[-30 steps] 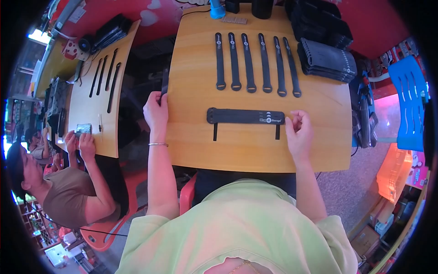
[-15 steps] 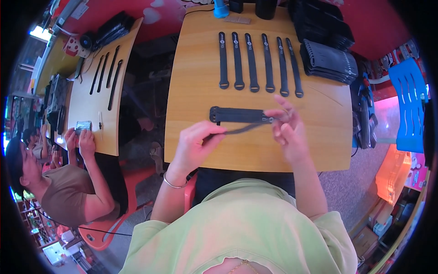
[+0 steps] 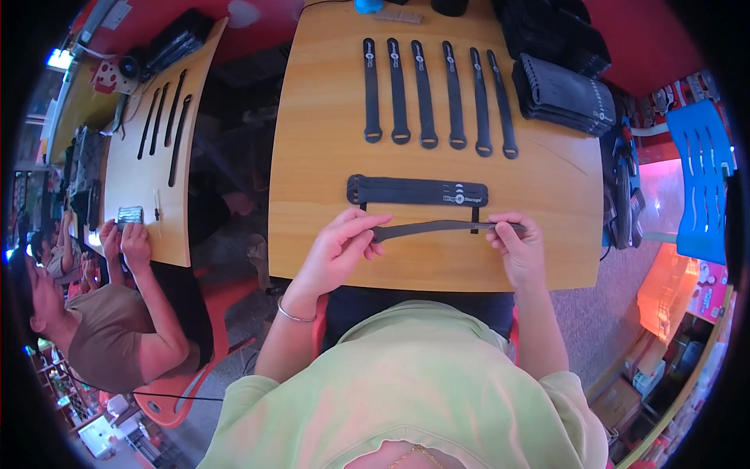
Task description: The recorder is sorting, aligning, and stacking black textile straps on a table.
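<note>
A dark grey strap [image 3: 430, 227] is stretched level between my two hands above the table's near part. My left hand [image 3: 344, 244] pinches its left end, and my right hand [image 3: 517, 244] grips the other end between thumb and fingers. Just beyond it lies a flat stack of similar straps [image 3: 402, 190], printed in white at its right end. Two narrow black bands [image 3: 475, 220] stick out from beneath the stack on the near side. Farther off, several straps [image 3: 423, 94] with slotted near ends lie side by side in a row.
Folded black strap bundles [image 3: 564, 95] are piled at the wooden table's [image 3: 320, 156] far right. A blue slotted plastic piece [image 3: 699, 180] and an orange crate [image 3: 666, 293] stand right of it. At left, a co-worker [image 3: 129, 336] handles a small packet [image 3: 130, 215] at another table.
My right hand has come down and taken the strap's right end, which now hangs straight between both hands. The stack shows fully. The view has shifted slightly.
</note>
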`<state>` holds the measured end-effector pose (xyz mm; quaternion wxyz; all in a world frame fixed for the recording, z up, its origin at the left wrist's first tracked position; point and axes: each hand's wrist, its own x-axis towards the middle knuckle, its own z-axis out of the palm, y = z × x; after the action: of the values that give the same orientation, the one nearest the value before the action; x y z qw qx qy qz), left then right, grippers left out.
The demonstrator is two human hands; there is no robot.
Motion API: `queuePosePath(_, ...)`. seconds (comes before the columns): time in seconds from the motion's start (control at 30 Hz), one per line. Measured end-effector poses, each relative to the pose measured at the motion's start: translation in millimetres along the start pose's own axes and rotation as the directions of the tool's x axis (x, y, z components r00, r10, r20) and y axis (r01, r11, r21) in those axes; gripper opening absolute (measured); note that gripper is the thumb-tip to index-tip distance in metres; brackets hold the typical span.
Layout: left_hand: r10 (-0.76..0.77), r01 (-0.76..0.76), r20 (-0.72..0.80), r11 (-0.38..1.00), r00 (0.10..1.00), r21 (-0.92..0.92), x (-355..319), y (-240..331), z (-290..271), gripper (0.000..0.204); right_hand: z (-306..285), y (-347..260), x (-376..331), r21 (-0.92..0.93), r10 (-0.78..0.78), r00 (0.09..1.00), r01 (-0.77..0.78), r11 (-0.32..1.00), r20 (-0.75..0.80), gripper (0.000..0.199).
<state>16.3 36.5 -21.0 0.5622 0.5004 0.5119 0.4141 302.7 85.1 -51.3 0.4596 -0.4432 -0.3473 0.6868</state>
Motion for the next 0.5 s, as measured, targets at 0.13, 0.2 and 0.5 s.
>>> queuePosePath(0.13,-0.056,0.051,-0.051,0.994,0.997,-0.095,0.7,-8.9,-6.2,0.023,-2.3,0.5,1.7,-0.363,-0.083,0.996,0.081,0.928,0.010,0.015)
queuePosePath(0.2,-0.109,0.095,-0.123,0.989,0.986,-0.114,1.5,-12.4,-10.8,0.020,1.1,0.0,2.4,-0.376,-0.093,0.996,0.085,0.923,-0.001,0.015)
queuePosePath(0.5,-0.122,0.100,-0.296,0.991,0.947,-0.089,18.5,-28.1,-23.2,0.014,14.4,1.7,11.9,-0.401,-0.154,0.988,0.133,0.906,-0.021,0.018)
